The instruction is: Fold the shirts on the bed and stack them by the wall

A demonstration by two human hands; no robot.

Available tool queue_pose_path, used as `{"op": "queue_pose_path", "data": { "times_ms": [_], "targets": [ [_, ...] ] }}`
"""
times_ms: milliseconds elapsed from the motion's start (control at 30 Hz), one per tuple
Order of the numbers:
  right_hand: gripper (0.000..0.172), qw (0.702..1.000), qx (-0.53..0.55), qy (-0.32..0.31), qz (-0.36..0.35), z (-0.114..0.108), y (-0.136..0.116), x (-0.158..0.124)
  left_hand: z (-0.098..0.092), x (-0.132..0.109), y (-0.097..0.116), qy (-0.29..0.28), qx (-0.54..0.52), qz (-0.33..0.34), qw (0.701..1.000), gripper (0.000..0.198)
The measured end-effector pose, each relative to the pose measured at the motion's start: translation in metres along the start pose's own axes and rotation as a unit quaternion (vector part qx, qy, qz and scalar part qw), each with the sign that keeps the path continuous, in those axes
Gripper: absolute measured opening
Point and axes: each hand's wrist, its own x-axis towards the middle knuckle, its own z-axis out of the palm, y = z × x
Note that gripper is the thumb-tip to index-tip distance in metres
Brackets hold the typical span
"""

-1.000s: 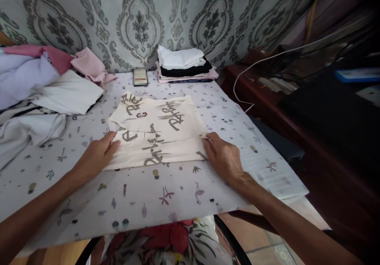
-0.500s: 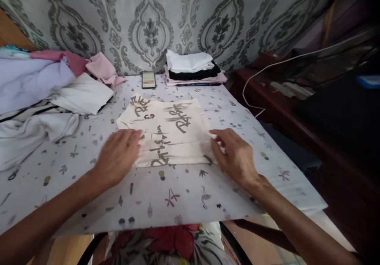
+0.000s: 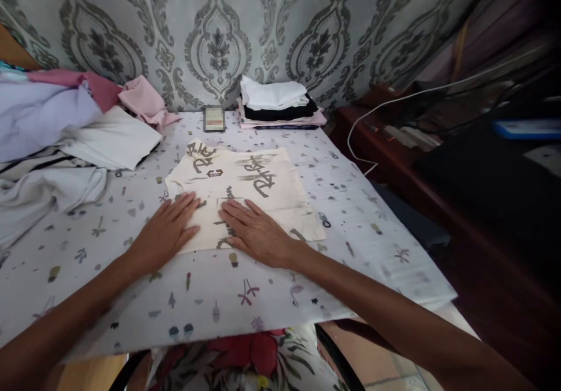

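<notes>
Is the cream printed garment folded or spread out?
Folded: the cream garment is a compact layered rectangle, left hand and right hand flat on it.

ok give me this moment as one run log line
left hand: flat on cream printed garment | right hand: flat on same garment, beside left | garment: folded, lying on patterned table cover

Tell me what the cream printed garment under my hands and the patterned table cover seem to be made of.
Cream garment: likely soft knit cotton, matte; it lies limp, folded flat, with dark brush-style lettering printed on. Table cover: probably thin woven cloth, matte, small printed motifs; it drapes over the near edge; could be coated.
</notes>
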Motion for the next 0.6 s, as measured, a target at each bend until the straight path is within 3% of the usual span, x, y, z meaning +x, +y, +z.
{"op": "queue_pose_path", "data": {
  "times_ms": [233,467,600],
  "targets": [
    [0.072,0.998,-0.017,-0.031,0.056,-0.016,0.024,-0.031,0.005,-0.003,-0.006,0.018,0.028,0.023,0.999,0.072],
    [0.069,0.991,-0.044,0.007,0.127,-0.026,0.057,-0.082,0.007,-0.003,-0.007,0.015,0.030,0.025,0.999,0.072],
    [0.065,0.980,-0.001,0.045,0.193,-0.031,0.066,-0.103,0.005,-0.004,-0.009,0.009,0.022,0.019,1.000,0.071]
  ]
}}
